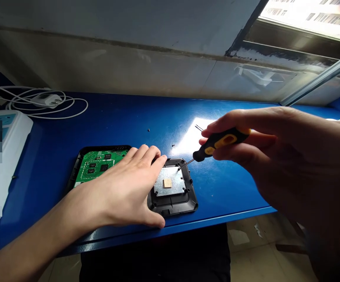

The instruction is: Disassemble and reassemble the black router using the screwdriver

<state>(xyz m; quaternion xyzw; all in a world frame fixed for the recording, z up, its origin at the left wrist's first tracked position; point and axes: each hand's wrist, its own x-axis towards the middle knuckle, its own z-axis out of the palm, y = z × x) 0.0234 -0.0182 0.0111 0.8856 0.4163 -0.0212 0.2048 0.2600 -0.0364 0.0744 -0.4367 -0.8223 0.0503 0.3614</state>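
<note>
My right hand point(246, 145) grips a screwdriver point(219, 145) with a black and yellow handle. Its shaft slants down to the upper right corner of a silver metal plate point(174, 187), where the tip meets a dark screw point. This plate lies in a black plastic cover point(184, 205) and has a small tan square pad point(167, 183) on it. My left hand point(131, 184) holds the cover's left side, thumb at the front edge and fingers at the back. Partly under that hand and wrist, a green circuit board point(95, 164) sits in a black housing point(77, 164).
Two tiny dark screws point(148, 130) lie on the blue table point(228, 188) behind the cover. Two thin dark prongs point(199, 128) show beside my right fingers. White cables with a plug point(48, 100) and a white power strip point(23, 121) are at left. A wall stands behind.
</note>
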